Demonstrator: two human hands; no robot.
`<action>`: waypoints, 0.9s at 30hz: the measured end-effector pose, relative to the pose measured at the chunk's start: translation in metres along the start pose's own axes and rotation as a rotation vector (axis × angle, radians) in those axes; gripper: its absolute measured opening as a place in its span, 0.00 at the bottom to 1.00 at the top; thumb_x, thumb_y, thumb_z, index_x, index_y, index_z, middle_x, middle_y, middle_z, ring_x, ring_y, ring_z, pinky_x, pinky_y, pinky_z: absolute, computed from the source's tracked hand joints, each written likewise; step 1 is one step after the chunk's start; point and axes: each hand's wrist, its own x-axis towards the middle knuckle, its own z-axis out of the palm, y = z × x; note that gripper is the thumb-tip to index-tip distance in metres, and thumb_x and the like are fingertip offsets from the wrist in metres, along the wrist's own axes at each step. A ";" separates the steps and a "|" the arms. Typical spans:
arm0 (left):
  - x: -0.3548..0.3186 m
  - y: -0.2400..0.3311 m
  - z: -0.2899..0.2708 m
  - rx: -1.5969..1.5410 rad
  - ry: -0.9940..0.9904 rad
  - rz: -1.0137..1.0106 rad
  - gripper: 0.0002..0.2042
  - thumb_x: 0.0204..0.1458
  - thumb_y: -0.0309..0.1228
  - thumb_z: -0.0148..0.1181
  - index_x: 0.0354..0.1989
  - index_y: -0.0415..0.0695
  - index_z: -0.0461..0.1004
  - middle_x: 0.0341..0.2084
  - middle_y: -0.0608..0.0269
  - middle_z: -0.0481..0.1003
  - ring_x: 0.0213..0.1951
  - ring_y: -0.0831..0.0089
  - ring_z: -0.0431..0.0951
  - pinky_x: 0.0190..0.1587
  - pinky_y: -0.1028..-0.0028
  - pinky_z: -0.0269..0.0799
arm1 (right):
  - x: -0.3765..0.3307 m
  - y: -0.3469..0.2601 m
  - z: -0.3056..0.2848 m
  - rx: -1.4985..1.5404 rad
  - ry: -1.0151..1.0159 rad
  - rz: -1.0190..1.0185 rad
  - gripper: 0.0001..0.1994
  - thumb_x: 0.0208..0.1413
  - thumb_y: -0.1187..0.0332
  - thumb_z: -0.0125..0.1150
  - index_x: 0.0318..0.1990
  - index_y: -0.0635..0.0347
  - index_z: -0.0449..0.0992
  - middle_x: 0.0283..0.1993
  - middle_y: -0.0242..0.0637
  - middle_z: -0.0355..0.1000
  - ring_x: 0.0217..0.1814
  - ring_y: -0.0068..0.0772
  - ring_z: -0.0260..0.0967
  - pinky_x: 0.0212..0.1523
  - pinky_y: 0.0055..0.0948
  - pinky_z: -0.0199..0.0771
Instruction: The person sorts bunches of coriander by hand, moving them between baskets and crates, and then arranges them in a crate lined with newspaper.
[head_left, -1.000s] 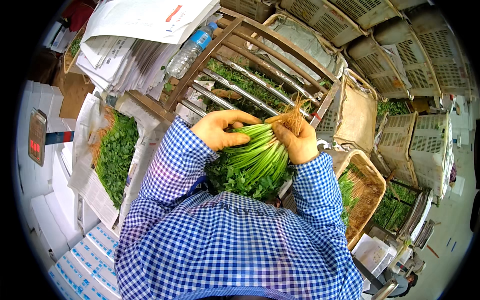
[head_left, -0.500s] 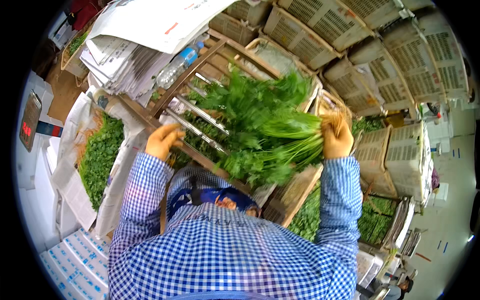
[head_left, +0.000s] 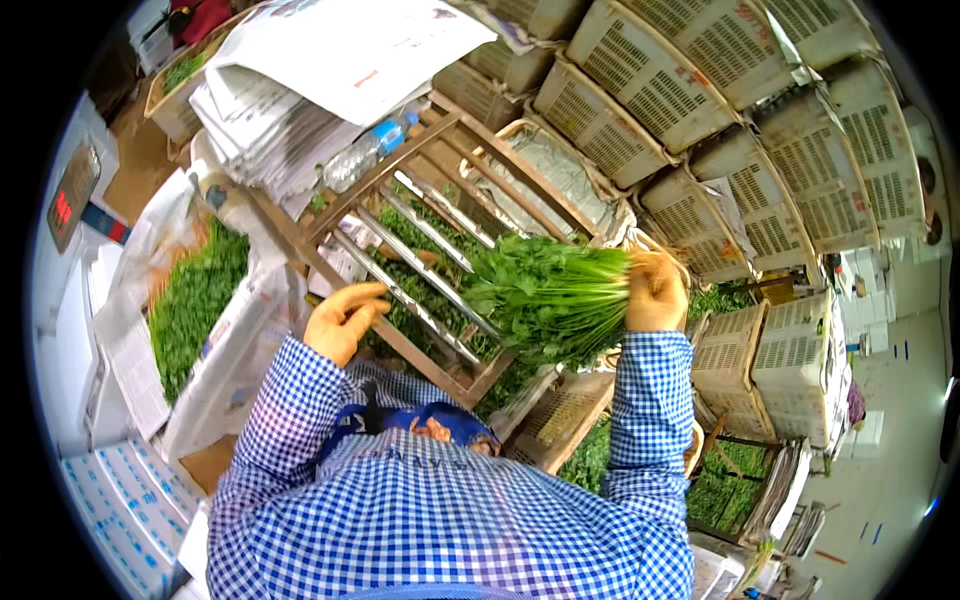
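Right hand (head_left: 655,290): fingers closed round stem ends of bunch (head_left: 550,300); leaves left of them, over rack (head_left: 425,359). Left hand (head_left: 345,320): fingers parted, holding nothing. Seemingly one-handed handling; next move likely needs steady grip.

A long-sleeved smock (head_left: 450,520) in blue-and-white check is worn. Both sleeves (head_left: 650,410) are cut loose and reach the wrists. The neckline (head_left: 430,591) is edged in blue; dark lettering (head_left: 425,456) is faintly shown across the chest. Beyond it, dark blue printed cloth (head_left: 462,424) is exposed.
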 end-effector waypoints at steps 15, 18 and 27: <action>-0.022 0.078 0.038 0.225 -0.470 0.533 0.62 0.38 0.72 0.63 0.76 0.46 0.44 0.54 0.42 0.73 0.58 0.46 0.71 0.58 0.46 0.68 | -0.045 -0.209 0.003 0.610 -0.268 -0.346 0.20 0.65 0.60 0.60 0.47 0.75 0.77 0.40 0.48 0.78 0.35 0.34 0.77 0.34 0.27 0.78; -0.038 0.066 -0.015 0.126 -0.402 0.447 0.61 0.38 0.70 0.65 0.75 0.43 0.47 0.46 0.43 0.77 0.49 0.50 0.78 0.53 0.54 0.74 | -0.045 -0.245 0.032 0.659 -0.386 -0.186 0.23 0.64 0.55 0.61 0.46 0.74 0.77 0.38 0.45 0.78 0.32 0.31 0.76 0.32 0.27 0.76; -0.127 0.026 -0.239 0.198 0.125 0.286 0.70 0.24 0.74 0.67 0.74 0.39 0.46 0.67 0.37 0.60 0.67 0.45 0.62 0.70 0.53 0.58 | -0.041 -0.434 0.227 1.004 -0.874 -0.373 0.18 0.67 0.62 0.57 0.51 0.73 0.75 0.32 0.37 0.78 0.26 0.20 0.71 0.27 0.19 0.71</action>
